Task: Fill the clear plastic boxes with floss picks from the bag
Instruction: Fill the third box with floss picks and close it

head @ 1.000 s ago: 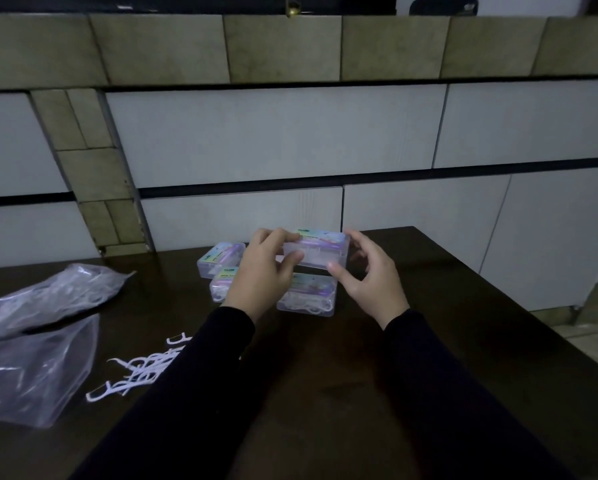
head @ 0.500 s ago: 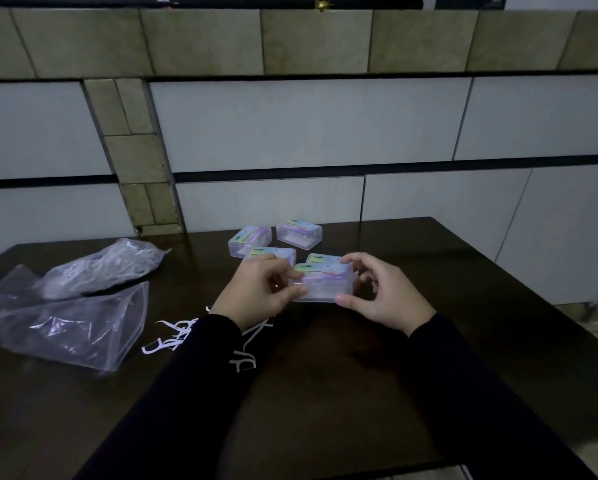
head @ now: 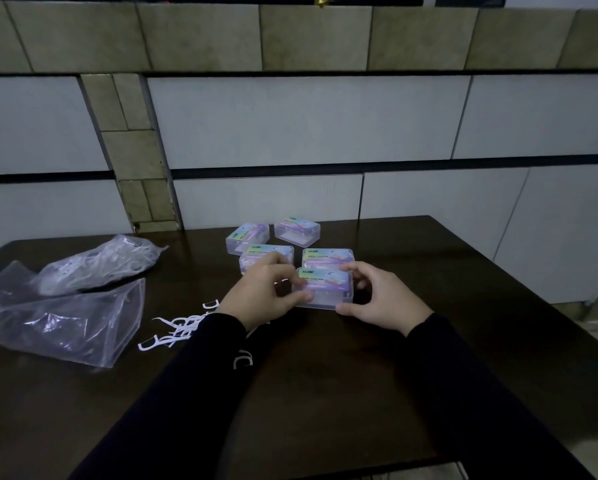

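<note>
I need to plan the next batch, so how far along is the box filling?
Four lidded clear boxes sit grouped at the table's far side; their fill is unclear. Left hand and right hand hold a fifth box, lid on. Left: loose floss picks on the table and more in the bag.

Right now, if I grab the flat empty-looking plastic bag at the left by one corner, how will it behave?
The plastic bag is thin, creased film, so it will probably hang limp and fold. It looks nearly empty, so likely very light and apt to drift. Its glossy surface may be slippery on the dark table.
</note>
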The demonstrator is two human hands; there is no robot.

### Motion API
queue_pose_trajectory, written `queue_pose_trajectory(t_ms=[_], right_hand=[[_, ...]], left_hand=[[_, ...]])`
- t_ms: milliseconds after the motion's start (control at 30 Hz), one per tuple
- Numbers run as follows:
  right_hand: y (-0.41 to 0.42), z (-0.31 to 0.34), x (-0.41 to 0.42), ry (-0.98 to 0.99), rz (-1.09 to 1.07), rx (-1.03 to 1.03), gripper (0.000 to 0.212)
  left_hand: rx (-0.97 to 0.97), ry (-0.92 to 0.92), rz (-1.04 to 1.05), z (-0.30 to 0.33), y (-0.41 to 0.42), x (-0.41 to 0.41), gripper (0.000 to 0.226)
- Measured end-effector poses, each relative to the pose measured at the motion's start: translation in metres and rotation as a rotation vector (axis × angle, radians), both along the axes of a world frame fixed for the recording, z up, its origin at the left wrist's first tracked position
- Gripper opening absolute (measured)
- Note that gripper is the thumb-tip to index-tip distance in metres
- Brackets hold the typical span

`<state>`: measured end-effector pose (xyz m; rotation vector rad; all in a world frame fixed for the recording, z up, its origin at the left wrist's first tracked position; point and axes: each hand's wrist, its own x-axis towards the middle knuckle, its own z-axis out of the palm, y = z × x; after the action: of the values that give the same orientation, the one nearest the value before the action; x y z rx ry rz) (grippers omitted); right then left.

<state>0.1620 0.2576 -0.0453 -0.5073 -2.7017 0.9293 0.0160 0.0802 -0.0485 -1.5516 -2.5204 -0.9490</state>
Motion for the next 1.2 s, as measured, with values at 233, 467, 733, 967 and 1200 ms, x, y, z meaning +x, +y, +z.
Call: queue_pose_trajectory(t_ms=[233, 467, 733, 967, 1200], right_hand=[[-0.001, -0.001, -0.002, -0.020, -0.028, -0.060, 0.085], [0.001, 0.000, 0.000, -0.020, -0.028, -0.168, 0.076], [0.004, 0.001, 0.000, -0.036, 0.015, -0.232, 0.070], [0.006, 0.004, 0.002, -0.058, 0.023, -0.225, 0.070], [0.005, -0.001, 0.002, -0.069, -0.003, -0.162, 0.074]], left_hand=[[-0.108, 0.151, 0.001, -0.002, 0.016, 0.015, 0.046], [-0.167, 0.296, -0.026, -0.006, 0.028, 0.027, 0.046], [-0.283, 0.437, -0.004, -0.003, 0.033, 0.034, 0.042], [-0.190, 0.496, -0.037, 0.000, 0.033, 0.039, 0.033], [0.059, 0.182, 0.092, -0.002, 0.034, 0.032, 0.029]])
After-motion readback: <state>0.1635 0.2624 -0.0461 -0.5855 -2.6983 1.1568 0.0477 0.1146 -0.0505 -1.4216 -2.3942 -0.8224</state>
